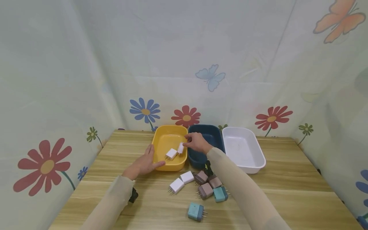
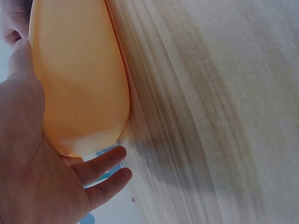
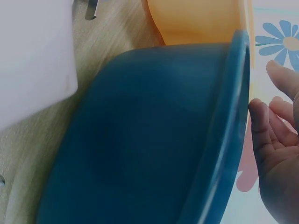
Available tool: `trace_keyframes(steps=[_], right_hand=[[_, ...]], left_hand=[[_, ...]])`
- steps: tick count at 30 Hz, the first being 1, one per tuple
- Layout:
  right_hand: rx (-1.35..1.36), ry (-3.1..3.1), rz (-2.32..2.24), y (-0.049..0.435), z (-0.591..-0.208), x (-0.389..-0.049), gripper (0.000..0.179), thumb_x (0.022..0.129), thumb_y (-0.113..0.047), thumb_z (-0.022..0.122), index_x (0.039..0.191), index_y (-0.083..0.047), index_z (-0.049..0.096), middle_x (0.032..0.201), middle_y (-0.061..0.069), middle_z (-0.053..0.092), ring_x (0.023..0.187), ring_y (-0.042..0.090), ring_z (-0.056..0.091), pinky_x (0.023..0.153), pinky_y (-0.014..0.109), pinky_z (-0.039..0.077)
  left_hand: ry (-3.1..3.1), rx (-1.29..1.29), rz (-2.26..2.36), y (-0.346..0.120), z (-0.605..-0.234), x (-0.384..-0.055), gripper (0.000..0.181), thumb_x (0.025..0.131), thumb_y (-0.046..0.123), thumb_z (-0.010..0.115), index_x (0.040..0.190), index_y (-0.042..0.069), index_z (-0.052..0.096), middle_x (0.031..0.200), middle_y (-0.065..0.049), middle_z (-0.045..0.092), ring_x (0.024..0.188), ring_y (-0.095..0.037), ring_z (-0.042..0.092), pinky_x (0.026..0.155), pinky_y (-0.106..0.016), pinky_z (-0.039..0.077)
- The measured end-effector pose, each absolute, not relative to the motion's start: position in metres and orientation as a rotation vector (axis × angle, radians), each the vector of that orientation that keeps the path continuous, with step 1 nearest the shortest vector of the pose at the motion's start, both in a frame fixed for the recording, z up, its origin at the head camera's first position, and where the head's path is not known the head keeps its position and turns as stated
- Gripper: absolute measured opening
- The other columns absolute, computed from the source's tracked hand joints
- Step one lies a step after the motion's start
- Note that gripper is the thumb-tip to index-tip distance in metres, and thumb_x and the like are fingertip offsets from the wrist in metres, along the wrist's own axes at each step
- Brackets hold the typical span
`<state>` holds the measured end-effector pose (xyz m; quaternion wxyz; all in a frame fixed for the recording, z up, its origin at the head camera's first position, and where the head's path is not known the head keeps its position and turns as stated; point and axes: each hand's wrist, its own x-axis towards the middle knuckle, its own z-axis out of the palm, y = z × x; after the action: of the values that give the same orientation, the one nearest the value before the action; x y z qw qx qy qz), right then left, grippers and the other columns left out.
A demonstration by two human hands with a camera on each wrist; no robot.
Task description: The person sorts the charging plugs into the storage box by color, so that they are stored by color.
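Note:
My left hand (image 1: 144,163) rests against the near left corner of the yellow bin (image 1: 169,167), its thumb along the front rim. In the left wrist view its other fingers (image 2: 105,163) extend fairly straight around the bin's side. Over the rims between the yellow and the dark blue bin (image 1: 205,127) is my right hand (image 1: 197,142). Just below its fingertips, a white charger plug (image 1: 180,148) sits tilted in the yellow bin, beside another white charger plug (image 1: 171,154). The right wrist view shows its thumb and fingers (image 3: 261,130) apart, with nothing visible between them.
A white bin (image 1: 242,147) stands right of the blue one. In front lie white charger plugs (image 1: 176,185), several brown charger plugs (image 1: 205,190) and teal charger plugs (image 1: 195,211) on the wooden table (image 1: 296,188). A flowered curtain (image 1: 172,48) hangs behind.

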<state>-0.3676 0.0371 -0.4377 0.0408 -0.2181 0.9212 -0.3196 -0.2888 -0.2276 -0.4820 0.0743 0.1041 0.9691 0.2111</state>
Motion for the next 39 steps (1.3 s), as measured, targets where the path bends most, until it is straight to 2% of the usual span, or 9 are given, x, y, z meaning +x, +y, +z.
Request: trace_keyframes(steps=[6, 11, 18, 27, 33, 39], right_hand=[[-0.686, 2.786, -1.084, 0.042, -0.431, -0.364, 0.049, 0.085, -0.019, 0.073, 0.127, 0.000, 0.059, 0.116, 0.017, 0.063, 0.090, 0.019, 0.059, 0.077, 0.028, 0.053], [-0.708, 2.779, -1.105, 0.047, -0.428, -0.363, 0.046, 0.084, -0.019, 0.073, 0.125, -0.003, 0.060, 0.115, 0.015, 0.064, 0.090, 0.016, 0.060, 0.074, 0.026, 0.054], [-0.708, 2.781, -1.045, 0.054, -0.419, -0.351, 0.047, 0.082, -0.030, 0.075, 0.122, -0.009, 0.062, 0.106, 0.007, 0.065, 0.087, 0.013, 0.059, 0.072, 0.025, 0.053], [-0.927, 2.750, -0.886, 0.063, -0.414, -0.328, 0.038, 0.083, -0.021, 0.074, 0.117, -0.007, 0.064, 0.109, 0.008, 0.066, 0.094, 0.018, 0.062, 0.079, 0.027, 0.053], [-1.042, 2.720, -0.781, 0.070, -0.413, -0.311, 0.038, 0.083, -0.024, 0.074, 0.117, -0.009, 0.065, 0.107, 0.005, 0.066, 0.096, 0.018, 0.061, 0.079, 0.025, 0.051], [-1.181, 2.661, -0.725, 0.077, -0.415, -0.297, 0.037, 0.085, -0.025, 0.072, 0.116, -0.007, 0.065, 0.106, 0.004, 0.066, 0.094, 0.020, 0.062, 0.079, 0.029, 0.052]], left_hand=[[2.915, 0.309, 0.627, -0.227, -0.480, -0.287, 0.110, 0.086, 0.063, 0.053, 0.147, -0.008, -0.005, 0.154, -0.027, -0.004, 0.132, -0.046, 0.028, 0.107, -0.052, 0.027], [2.913, 0.309, 0.636, -0.226, -0.479, -0.286, 0.110, 0.085, 0.063, 0.054, 0.147, -0.007, -0.005, 0.154, -0.026, -0.004, 0.133, -0.045, 0.028, 0.107, -0.052, 0.027], [2.917, 0.328, 0.648, -0.227, -0.480, -0.287, 0.110, 0.086, 0.062, 0.055, 0.147, -0.008, -0.004, 0.154, -0.027, -0.003, 0.132, -0.046, 0.028, 0.107, -0.053, 0.027], [2.919, 0.322, 0.656, -0.227, -0.482, -0.289, 0.112, 0.084, 0.064, 0.055, 0.147, -0.008, -0.004, 0.154, -0.027, -0.004, 0.133, -0.046, 0.028, 0.106, -0.053, 0.027], [2.923, 0.340, 0.657, -0.228, -0.482, -0.290, 0.111, 0.085, 0.062, 0.055, 0.147, -0.009, -0.004, 0.153, -0.028, -0.003, 0.132, -0.046, 0.028, 0.106, -0.053, 0.028], [2.930, 0.360, 0.639, -0.228, -0.483, -0.290, 0.110, 0.086, 0.061, 0.054, 0.146, -0.010, -0.003, 0.153, -0.029, -0.003, 0.131, -0.047, 0.029, 0.106, -0.053, 0.028]])
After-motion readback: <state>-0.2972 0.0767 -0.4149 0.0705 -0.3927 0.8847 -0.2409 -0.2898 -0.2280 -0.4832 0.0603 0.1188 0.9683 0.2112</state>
